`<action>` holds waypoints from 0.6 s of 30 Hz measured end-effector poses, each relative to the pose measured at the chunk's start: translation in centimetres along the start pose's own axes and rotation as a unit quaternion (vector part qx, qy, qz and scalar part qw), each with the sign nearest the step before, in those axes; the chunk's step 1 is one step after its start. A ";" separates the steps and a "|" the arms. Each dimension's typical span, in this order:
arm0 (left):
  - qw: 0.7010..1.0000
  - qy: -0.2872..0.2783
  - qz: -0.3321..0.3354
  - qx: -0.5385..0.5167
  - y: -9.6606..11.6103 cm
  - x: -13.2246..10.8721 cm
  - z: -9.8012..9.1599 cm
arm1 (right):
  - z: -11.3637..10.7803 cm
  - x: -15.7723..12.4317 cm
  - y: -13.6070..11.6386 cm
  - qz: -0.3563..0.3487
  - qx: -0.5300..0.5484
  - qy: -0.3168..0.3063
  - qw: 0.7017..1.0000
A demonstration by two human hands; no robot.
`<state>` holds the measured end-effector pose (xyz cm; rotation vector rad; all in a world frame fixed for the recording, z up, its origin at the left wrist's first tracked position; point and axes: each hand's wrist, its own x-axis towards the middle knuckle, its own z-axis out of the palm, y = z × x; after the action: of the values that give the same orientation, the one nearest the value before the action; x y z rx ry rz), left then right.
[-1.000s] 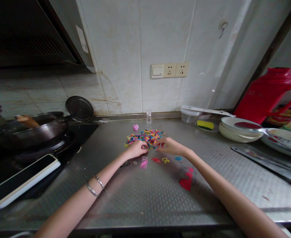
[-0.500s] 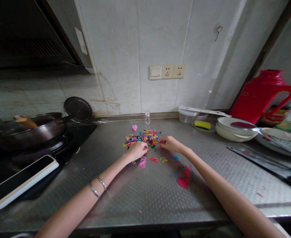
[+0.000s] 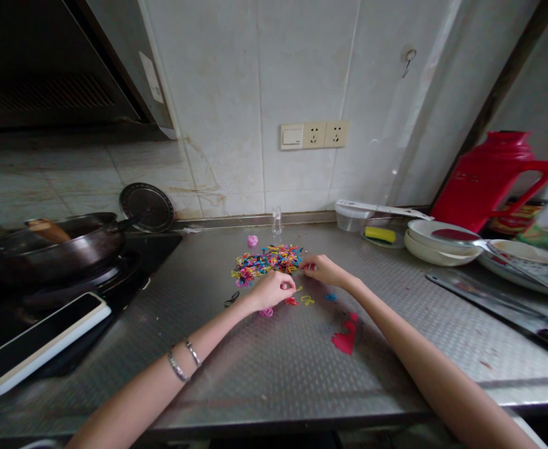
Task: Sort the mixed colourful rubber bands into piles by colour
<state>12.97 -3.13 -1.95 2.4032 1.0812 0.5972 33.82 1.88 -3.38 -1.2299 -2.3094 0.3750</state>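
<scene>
Pale grey tiled wall rises behind a dimpled stainless-steel counter. On it, toward the back, lies a loose, multicoloured pile of small rubber bands.

Half a second ago the left hand was at the pile's near edge; now it has moved rightward and toward the person, just behind the small cluster of red bands. Its thumb and forefinger are pinched together, apparently on a thin yellow band. That brings the band away from the mixed pile and near the little group of yellow bands, which suggests like colours being gathered together. The right hand has hardly shifted: its fingers are bent at the pile's right edge, and whether they grip anything I cannot tell.

The left wrist now partly covers the pink bands, while black bands show beyond the left forearm. Blue bands lie in front of the right hand, so room between the groups is tight. Toward the counter's front edge the steel runs wider, with a torn-looking red flat piece beside the right forearm.
</scene>
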 end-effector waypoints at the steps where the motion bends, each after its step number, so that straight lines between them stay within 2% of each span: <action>1: 1.000 -0.003 -0.003 -0.001 0.1 0.0 0.0 | 0.1 0.0 0.1 0.000 -0.001 0.000 1.000; 7: 1.000 -0.016 0.006 0.018 1.7 0.1 1.6 | 0.3 0.0 0.3 0.000 -0.009 0.002 1.000; 10: 0.999 -0.026 0.005 0.019 2.2 0.2 1.2 | 0.2 0.0 0.2 0.003 -0.013 -0.002 1.000; 12: 1.000 -0.028 0.001 0.007 1.9 0.2 -0.4 | 0.0 0.0 0.1 0.006 -0.015 -0.007 1.000; 14: 0.999 -0.034 0.004 -0.002 1.3 0.1 -2.8 | 0.0 0.0 0.1 0.006 -0.015 -0.010 1.000; 18: 0.989 -0.151 -0.012 0.005 -0.5 -0.9 -7.5 | -0.1 0.1 0.1 0.005 -0.012 -0.010 1.000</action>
<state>8.05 -1.91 3.65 2.3869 0.9822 0.2094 33.90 1.98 -3.31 -1.2549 -2.3323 0.3651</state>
